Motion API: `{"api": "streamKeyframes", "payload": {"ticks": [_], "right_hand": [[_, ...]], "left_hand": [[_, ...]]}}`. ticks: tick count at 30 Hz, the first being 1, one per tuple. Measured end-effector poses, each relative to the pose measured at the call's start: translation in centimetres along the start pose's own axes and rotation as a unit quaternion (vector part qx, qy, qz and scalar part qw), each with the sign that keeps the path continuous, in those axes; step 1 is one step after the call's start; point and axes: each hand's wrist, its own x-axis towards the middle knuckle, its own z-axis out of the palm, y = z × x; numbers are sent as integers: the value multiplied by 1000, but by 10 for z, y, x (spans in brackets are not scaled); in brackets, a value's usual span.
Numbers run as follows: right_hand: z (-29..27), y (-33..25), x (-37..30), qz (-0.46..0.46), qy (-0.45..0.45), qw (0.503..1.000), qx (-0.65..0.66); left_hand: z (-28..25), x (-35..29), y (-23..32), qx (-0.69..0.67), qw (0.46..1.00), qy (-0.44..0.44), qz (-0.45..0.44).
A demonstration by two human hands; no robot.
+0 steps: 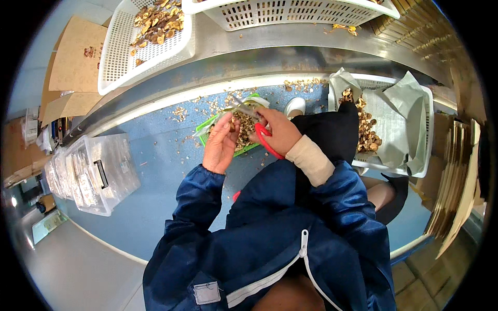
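A pair of scissors with red handles (266, 141) is in my right hand (281, 132), whose fingers are wrapped round the grips; the metal blades reach up and to the left. My left hand (220, 147) is closed with a small brown dried mushroom (235, 125) at its fingertips, close to the blades. Below both hands a green basket (249, 149) sits on the blue floor, full of small brown mushroom bits (244, 136). My hands and the scissors partly hide it. A beige sleeve cuff (310, 160) covers my right wrist.
To the right stands a white basket (428, 116) with a grey liner and dried mushrooms (367, 136). More white baskets (115, 52) rest on the metal table (259, 36). A clear plastic box (123, 171) is at left, stacked cardboard (452, 171) at right. Scraps (180, 114) litter the floor.
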Motion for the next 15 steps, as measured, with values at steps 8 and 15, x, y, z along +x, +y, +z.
{"api": "streamKeyframes", "payload": {"ticks": [8, 15], "right_hand": [[11, 8, -4, -72, 11, 992, -99], [17, 11, -4, -56, 9, 992, -116]], "left_hand": [[5, 3, 1, -41, 999, 24, 25], [1, 1, -6, -47, 998, 35, 26]]}}
